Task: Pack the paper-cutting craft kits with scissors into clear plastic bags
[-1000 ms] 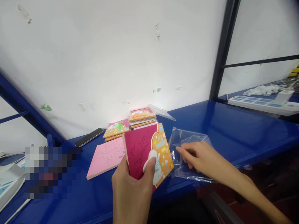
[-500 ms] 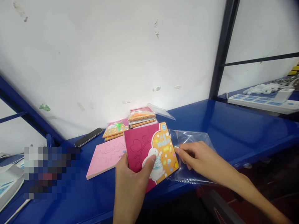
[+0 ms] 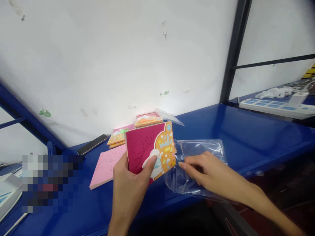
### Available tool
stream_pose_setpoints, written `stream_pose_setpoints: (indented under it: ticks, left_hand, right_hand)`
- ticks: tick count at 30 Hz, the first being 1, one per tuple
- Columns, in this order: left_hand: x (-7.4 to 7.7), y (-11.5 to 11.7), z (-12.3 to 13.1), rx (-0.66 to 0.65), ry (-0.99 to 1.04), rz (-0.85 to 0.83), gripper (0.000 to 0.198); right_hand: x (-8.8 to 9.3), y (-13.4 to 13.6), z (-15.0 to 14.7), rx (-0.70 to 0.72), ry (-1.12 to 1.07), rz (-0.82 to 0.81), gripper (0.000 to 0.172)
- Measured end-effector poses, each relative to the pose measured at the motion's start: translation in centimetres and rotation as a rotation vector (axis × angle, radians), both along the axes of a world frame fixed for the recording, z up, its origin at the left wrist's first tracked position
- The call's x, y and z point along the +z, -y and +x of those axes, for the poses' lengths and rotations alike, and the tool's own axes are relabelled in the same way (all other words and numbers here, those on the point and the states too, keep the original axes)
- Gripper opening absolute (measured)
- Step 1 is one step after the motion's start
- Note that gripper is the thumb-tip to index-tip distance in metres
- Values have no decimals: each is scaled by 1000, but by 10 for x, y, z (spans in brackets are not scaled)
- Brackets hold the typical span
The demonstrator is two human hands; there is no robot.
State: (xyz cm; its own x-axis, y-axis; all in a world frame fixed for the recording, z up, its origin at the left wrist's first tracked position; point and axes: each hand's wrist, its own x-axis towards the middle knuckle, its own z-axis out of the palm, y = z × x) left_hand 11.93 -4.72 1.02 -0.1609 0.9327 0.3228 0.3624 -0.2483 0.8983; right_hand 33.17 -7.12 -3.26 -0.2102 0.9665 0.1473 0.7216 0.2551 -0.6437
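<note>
My left hand (image 3: 130, 186) grips a magenta and orange card booklet (image 3: 150, 150) with a white cartoon animal on it, held upright above the blue bench (image 3: 246, 134). My right hand (image 3: 209, 175) pinches the near edge of a clear plastic bag (image 3: 201, 150) lying on the bench, just right of the booklet's lower corner. The bag's mouth faces the booklet.
Behind the booklet lie a pink foam sheet (image 3: 104, 167), stacks of similar orange booklets (image 3: 145, 121), another clear bag (image 3: 169, 116) and a black phone (image 3: 93, 144). A white power strip (image 3: 275, 106) sits at the far right. A black post (image 3: 231, 52) stands against the white wall.
My left hand has swung the booklet up and to the left, more upright. My right hand has drawn the bag's edge leftward toward it and lifted the opening a little.
</note>
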Motion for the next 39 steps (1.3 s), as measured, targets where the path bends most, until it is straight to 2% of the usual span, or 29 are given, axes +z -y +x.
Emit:
stream_pose_setpoints:
  ticks: [8, 13, 16, 27, 33, 39]
  left_hand:
    - [-9, 5, 8, 143, 77, 126, 42]
    - [-17, 7, 9, 134, 41, 170, 37]
    - [-16, 6, 6, 80, 36, 95, 37]
    - [-8, -10, -16, -271, 236, -409, 44]
    - [-5, -13, -29, -332, 234, -527, 46]
    - [-2, -13, -35, -353, 212, -571, 52]
  right_hand:
    - [-1, -4, -1, -42, -25, 0, 50]
    - [-5, -6, -2, -21, 2, 9, 47]
    - [-5, -5, -3, -14, -4, 26, 47]
    - [-4, -5, -5, -42, 13, 100, 45]
    - [-4, -7, -7, -68, 9, 97, 46]
    - [-9, -9, -7, -85, 18, 85, 46]
